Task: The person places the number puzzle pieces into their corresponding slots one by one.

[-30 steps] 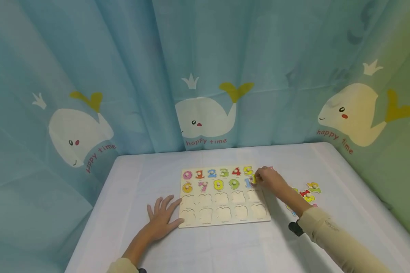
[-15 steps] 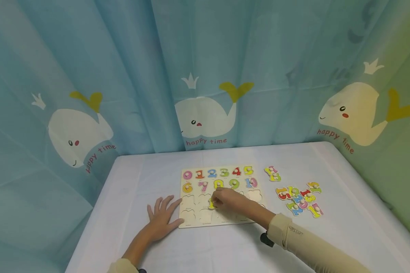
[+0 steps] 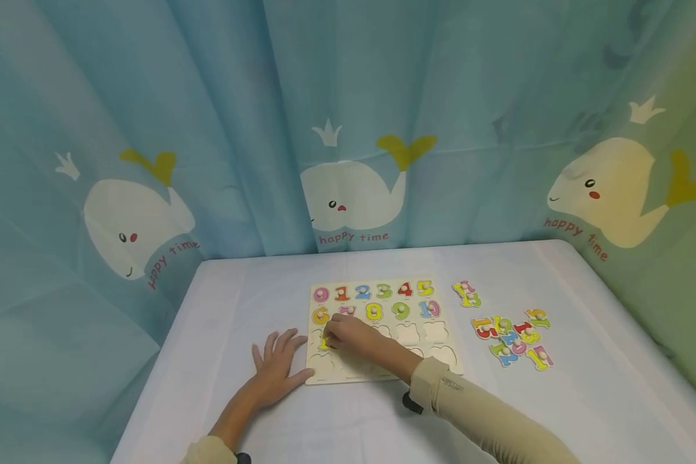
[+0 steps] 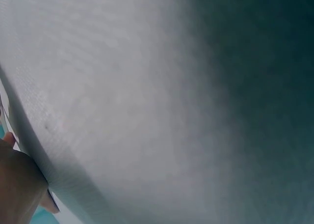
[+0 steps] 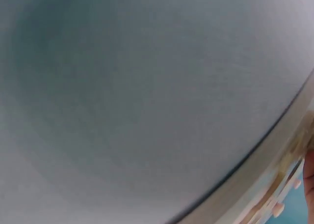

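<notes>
A wooden number puzzle board (image 3: pixel 348 379) lies on the table, with knobbed number pieces in its two upper rows and bare recesses in the lower rows. My right hand (image 3: pixel 354 338) pinches a yellow number puzzle piece (image 3: pixel 324 341) at the leftmost recess of the third row. Fingers hide much of that piece, and I cannot tell whether it sits in the recess. Spread out flat on the table, my left hand (image 3: pixel 275 370) has its thumb and index fingertip at the board's left edge. The left wrist view shows only part of the left hand (image 4: pixel 19 184).
Right of the board lies a loose cluster of several number pieces (image 3: pixel 513 341), some overlapping. Another number piece (image 3: pixel 467 294) lies apart, near the board's upper right corner. A blue curtain (image 3: pixel 238 129) with whale prints hangs behind the white table (image 3: pixel 232 296).
My right hand has carried the yellow piece leftward from the board's right edge across to its left side. The left hand has stayed in place.
</notes>
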Demonstrator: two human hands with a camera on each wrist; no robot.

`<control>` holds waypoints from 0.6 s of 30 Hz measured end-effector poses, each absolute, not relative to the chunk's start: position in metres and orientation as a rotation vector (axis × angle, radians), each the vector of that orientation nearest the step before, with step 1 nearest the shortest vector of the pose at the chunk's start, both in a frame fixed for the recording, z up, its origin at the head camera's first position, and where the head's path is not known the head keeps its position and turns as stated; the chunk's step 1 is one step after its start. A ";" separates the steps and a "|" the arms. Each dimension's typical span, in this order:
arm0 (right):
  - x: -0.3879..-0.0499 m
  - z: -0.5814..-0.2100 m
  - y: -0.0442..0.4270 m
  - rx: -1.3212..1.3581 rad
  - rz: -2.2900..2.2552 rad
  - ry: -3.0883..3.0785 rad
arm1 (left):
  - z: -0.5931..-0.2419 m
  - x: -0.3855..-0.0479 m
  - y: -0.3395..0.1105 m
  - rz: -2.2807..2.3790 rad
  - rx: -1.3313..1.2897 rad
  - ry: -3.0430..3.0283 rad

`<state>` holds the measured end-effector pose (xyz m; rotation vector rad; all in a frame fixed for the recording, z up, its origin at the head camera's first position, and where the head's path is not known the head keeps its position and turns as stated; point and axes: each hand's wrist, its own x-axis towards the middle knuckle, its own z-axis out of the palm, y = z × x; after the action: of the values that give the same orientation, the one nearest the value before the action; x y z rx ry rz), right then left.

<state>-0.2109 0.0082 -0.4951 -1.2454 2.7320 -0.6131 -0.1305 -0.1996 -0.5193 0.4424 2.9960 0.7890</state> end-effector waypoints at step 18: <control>-0.214 -0.496 -0.013 -1.223 -0.569 2.732 | -0.518 -0.131 -0.200 0.790 0.466 2.976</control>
<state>-0.2137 -0.0130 -0.4958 -1.2227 2.7316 -0.5686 -0.1314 -0.2002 -0.5180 0.4657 2.9762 0.7896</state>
